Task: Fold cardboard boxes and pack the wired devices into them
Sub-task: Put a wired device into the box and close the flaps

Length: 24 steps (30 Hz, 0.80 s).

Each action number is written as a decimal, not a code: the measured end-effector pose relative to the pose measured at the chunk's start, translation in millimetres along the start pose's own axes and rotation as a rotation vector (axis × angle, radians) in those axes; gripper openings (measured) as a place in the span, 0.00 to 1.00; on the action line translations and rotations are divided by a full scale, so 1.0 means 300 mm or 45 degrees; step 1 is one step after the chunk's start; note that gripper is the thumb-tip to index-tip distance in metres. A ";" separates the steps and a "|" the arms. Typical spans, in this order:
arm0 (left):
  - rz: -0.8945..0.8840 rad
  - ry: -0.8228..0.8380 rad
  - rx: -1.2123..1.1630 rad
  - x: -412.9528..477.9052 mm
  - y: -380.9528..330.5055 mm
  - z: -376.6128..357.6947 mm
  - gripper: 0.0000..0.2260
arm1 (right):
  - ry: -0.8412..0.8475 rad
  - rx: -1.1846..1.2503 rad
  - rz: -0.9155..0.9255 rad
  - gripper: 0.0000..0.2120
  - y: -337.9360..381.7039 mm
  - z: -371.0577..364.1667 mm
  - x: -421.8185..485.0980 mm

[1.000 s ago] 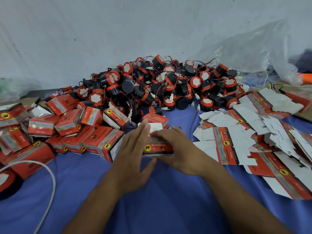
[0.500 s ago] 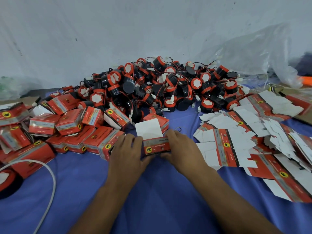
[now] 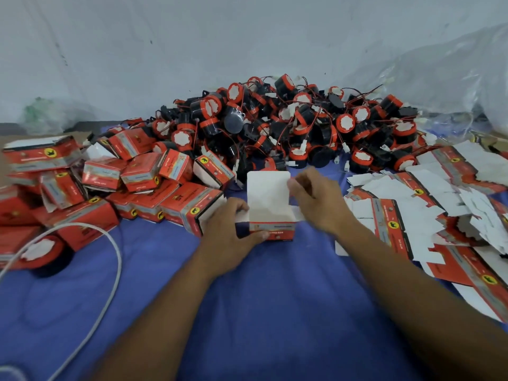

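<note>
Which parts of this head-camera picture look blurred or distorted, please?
Head view: the right hand and the small red-and-white cardboard box it touches are motion-smeared; the red folded cardboard boxes at the left edge streak, too; the pile of black-and-red round wired devices is sharper; lighting is flat, without hard shadows.

Curled left hand (image 3: 229,229), curled right hand (image 3: 316,198)

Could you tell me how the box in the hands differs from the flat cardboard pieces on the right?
The held box stands folded up, lid flap raised; the flat cardboard pieces lie unfolded in a pile. The left hand grips the held box, the right hand at its flap; no hand holds the flat cardboard pieces. Both are red outside, white inside.
</note>
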<state>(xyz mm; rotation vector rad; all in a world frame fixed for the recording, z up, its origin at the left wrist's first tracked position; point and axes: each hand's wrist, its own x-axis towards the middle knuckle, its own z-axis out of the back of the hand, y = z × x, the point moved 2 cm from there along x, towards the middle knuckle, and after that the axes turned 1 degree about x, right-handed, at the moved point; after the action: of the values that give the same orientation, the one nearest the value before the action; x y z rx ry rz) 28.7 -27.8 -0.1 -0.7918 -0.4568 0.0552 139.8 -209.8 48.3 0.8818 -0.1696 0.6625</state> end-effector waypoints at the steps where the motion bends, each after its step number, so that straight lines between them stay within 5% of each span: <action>1: -0.018 -0.008 0.024 -0.003 -0.004 -0.005 0.22 | -0.013 -0.034 -0.054 0.12 -0.011 0.006 0.052; 7: -0.091 -0.045 0.038 -0.008 -0.005 0.002 0.23 | 0.109 -0.058 -0.288 0.13 -0.085 -0.049 0.362; 11: -0.091 -0.041 0.012 -0.005 0.005 -0.001 0.25 | 0.318 -0.229 -0.385 0.23 -0.113 -0.157 0.479; 16: -0.096 -0.029 -0.029 -0.008 0.007 0.000 0.27 | 0.150 -0.328 -0.425 0.25 -0.116 -0.203 0.518; 19: -0.118 -0.031 -0.040 -0.008 0.005 0.001 0.26 | 0.050 -0.028 -0.504 0.15 -0.127 -0.149 0.501; 24: -0.190 -0.049 -0.002 -0.008 -0.011 0.006 0.26 | -0.245 1.108 -0.830 0.11 -0.118 0.028 0.416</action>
<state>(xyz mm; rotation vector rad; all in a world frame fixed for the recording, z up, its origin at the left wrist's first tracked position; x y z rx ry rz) 25.4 -29.6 2.5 -0.7571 -0.5516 -0.0686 260.7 -174.0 80.1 1.7353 0.2585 0.0000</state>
